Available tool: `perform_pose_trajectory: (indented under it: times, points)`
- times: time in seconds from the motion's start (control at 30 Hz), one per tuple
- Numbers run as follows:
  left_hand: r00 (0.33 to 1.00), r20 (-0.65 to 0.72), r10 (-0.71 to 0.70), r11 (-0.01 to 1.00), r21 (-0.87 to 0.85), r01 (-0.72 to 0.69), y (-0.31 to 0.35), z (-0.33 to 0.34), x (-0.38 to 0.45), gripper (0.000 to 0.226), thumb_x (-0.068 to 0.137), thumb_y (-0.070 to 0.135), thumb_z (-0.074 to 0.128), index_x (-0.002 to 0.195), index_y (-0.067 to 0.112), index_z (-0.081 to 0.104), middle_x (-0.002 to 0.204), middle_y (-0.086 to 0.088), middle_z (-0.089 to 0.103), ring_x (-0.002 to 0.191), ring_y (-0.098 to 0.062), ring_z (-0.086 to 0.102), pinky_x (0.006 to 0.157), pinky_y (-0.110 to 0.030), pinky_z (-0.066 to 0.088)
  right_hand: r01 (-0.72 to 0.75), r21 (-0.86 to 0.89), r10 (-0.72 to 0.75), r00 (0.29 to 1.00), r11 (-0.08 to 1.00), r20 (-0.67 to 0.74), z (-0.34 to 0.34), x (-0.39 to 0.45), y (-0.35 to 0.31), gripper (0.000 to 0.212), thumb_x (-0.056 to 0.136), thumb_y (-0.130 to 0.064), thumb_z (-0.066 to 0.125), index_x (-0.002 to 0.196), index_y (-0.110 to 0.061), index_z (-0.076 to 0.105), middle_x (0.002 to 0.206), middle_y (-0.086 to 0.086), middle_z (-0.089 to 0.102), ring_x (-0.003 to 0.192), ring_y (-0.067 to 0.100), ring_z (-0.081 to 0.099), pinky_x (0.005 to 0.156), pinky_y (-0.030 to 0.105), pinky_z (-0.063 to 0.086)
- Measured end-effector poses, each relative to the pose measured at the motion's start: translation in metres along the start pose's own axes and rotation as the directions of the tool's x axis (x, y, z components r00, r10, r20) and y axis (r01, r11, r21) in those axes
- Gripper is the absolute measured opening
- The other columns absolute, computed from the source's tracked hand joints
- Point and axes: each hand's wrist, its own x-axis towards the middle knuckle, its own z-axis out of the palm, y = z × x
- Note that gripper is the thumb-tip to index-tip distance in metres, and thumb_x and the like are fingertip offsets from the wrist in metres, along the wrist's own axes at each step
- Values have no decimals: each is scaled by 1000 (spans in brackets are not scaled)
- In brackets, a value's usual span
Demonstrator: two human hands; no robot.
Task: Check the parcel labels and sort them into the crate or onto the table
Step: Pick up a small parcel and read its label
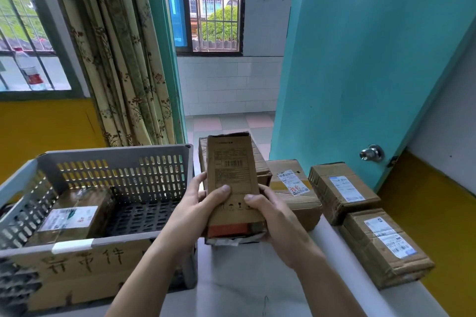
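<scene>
Both hands are holding up a tall brown parcel point(233, 183) in the middle of the frame, printed label and barcode facing the camera. The left hand point(203, 203) is wrapping its fingers around the left edge with the thumb pressing on the front, and the right hand point(273, 213) is gripping the right edge the same way. It's hovering above the white table point(244, 278). Lower left, the grey crate point(113, 162) is holding one labelled parcel point(74, 216). Four more boxes are sitting behind and to the right: point(260, 159), point(293, 188), point(340, 188), point(383, 242).
</scene>
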Motion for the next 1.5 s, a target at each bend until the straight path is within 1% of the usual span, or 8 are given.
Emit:
perform_pose_trajectory:
  times: [0.2, 0.43, 0.73, 0.97, 1.1, 1.2, 1.4, 1.5]
  points:
    - [997, 66, -44, 995, 91, 38, 0, 1, -9, 90, 67, 66, 77, 147, 52, 36, 117, 6, 76, 101, -18, 78, 75, -39, 64, 40, 7, -39, 996, 999, -84, 2, 3, -5, 51, 71, -56, 72, 119, -38, 68, 111, 7, 77, 103, 27, 75, 86, 49, 63]
    - [999, 36, -32, 999, 8, 32, -2, 0, -8, 67, 86, 48, 74, 145, 41, 43, 117, 1, 78, 101, -20, 78, 68, -34, 63, 34, 50, -34, 999, 998, -5, 5, -4, -1, 64, 75, -40, 75, 136, -34, 57, 114, 8, 77, 107, 29, 74, 89, 55, 61]
    - [999, -4, 32, 998, 61, -32, -8, -5, -5, 44, 86, 58, 75, 124, 40, 63, 113, 0, 79, 100, -19, 78, 76, -33, 62, 116, -67, -118, 993, 991, -16, 9, -11, -7, 69, 75, -62, 76, 139, -47, 53, 121, -7, 75, 111, 15, 73, 95, 45, 60]
    - [991, -128, 33, 972, 236, -2, -5, 1, 0, 102, 55, 90, 74, 140, 43, 42, 123, 12, 70, 111, -14, 72, 100, -44, 57, 252, -446, -326, 940, 859, -97, 18, -23, -11, 75, 62, -88, 72, 127, -74, 39, 120, -39, 60, 109, -15, 61, 78, 1, 48]
    - [990, -144, 3, 971, 238, 31, -3, -1, 2, 78, 56, 74, 80, 119, 34, 56, 103, 7, 79, 94, -14, 77, 90, -43, 63, 269, -299, -293, 955, 916, -39, 13, -21, -8, 41, 84, -63, 67, 120, -75, 50, 126, -24, 68, 117, -1, 65, 93, 17, 53]
    - [998, -65, -12, 990, 138, 21, -5, 0, 1, 71, 61, 62, 74, 123, 29, 62, 101, 2, 81, 90, -17, 79, 81, -39, 64, 197, -152, -210, 975, 968, -70, 10, -16, -7, 32, 85, -44, 63, 108, -67, 65, 115, -15, 75, 108, 11, 73, 85, 24, 59]
    - [999, 12, -49, 996, 75, 48, -2, -3, -1, 64, 71, 60, 76, 125, 26, 64, 107, -5, 80, 98, -25, 77, 82, -37, 61, 167, -85, -176, 979, 982, -106, 6, -13, 3, 40, 77, -51, 71, 117, -55, 67, 117, -11, 75, 108, 16, 74, 86, 31, 61]
    - [999, -46, -30, 995, 91, 34, 3, -1, -1, 64, 78, 62, 77, 124, 20, 65, 104, -6, 81, 94, -31, 77, 88, -55, 60, 159, -98, -168, 982, 982, -88, 7, -10, 4, 38, 75, -55, 69, 112, -61, 65, 116, -12, 75, 107, 14, 73, 86, 31, 61]
